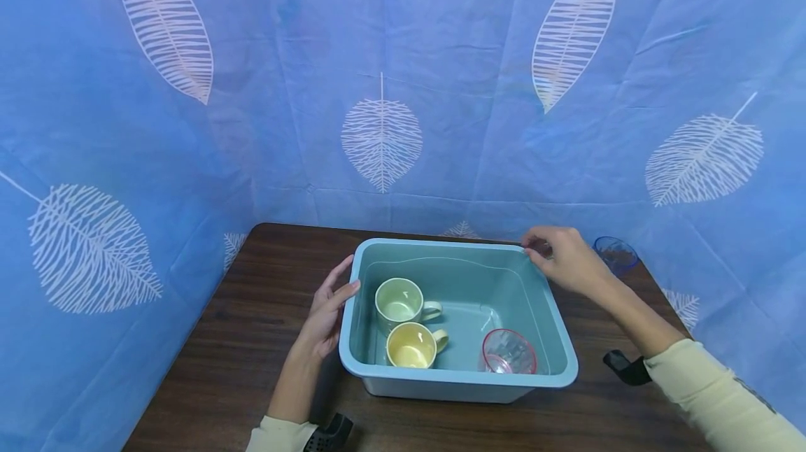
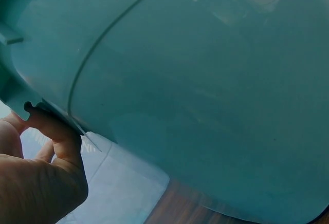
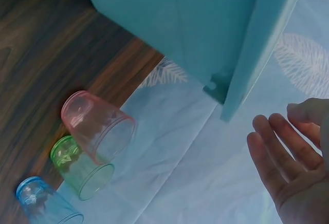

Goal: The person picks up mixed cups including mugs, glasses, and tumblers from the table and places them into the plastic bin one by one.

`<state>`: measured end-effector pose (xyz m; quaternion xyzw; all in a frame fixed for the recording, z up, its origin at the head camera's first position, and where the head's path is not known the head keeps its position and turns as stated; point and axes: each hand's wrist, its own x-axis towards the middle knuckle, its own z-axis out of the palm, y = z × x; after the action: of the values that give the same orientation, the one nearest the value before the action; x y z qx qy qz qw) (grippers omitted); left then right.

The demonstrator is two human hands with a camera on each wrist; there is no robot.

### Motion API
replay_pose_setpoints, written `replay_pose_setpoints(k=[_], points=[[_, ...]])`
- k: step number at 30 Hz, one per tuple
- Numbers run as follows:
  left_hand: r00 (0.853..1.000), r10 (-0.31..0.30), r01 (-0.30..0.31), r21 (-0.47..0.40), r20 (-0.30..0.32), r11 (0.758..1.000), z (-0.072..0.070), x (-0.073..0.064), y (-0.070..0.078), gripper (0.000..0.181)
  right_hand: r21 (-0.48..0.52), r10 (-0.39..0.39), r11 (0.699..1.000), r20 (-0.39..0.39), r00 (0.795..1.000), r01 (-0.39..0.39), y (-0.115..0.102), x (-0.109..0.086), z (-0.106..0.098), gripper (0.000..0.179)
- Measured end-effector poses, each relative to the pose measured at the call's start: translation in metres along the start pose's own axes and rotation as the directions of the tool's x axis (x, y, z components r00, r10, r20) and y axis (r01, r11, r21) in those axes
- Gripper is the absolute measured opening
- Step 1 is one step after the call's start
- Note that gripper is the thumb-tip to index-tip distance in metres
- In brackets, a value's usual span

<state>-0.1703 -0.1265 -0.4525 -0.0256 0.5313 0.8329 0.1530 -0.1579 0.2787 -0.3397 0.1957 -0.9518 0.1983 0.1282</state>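
A blue-green plastic basin [image 1: 466,383] is between the two hands over the dark wooden table. My left hand [image 1: 327,315] grips its left rim, thumb on the edge and fingers bent beneath the lip, as the left wrist view shows. Inside the basin are a pale green mug [image 1: 398,301], a yellow mug [image 1: 409,348] and a clear glass with a red rim [image 1: 508,352]. At the far right corner is my right hand [image 1: 563,259]. In the right wrist view its loosely bent fingers [image 3: 285,154] are apart from the basin's rim.
Pink [image 3: 97,124], green [image 3: 82,167] and blue [image 3: 49,203] glasses stand in a row on the table beyond the right hand. Blue leaf-patterned cloth [image 1: 453,158] hangs behind the table's back edge and both sides. Black straps sit on both wrists.
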Motion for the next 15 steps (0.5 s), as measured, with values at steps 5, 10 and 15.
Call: replay_pose_setpoints(k=[5, 10, 15], points=[[1.000, -0.001, 0.001, 0.000, 0.005, 1.000, 0.000, 0.000, 0.000, 0.056, -0.072, 0.050, 0.996, -0.023, 0.998, -0.052, 0.004, -0.003, -0.003, 0.012], [1.000, 0.005, -0.005, -0.008, 0.008, 1.000, 0.000, 0.000, 0.001, 0.057, -0.207, 0.091, 0.973, -0.042, 0.995, -0.098, 0.007, -0.006, -0.005, 0.014], [1.000, 0.009, -0.009, -0.002, -0.004, 1.000, -0.001, 0.002, -0.002, 0.057, -0.245, 0.131, 0.959, -0.066, 0.989, -0.144, 0.012, -0.013, -0.006, 0.015]])
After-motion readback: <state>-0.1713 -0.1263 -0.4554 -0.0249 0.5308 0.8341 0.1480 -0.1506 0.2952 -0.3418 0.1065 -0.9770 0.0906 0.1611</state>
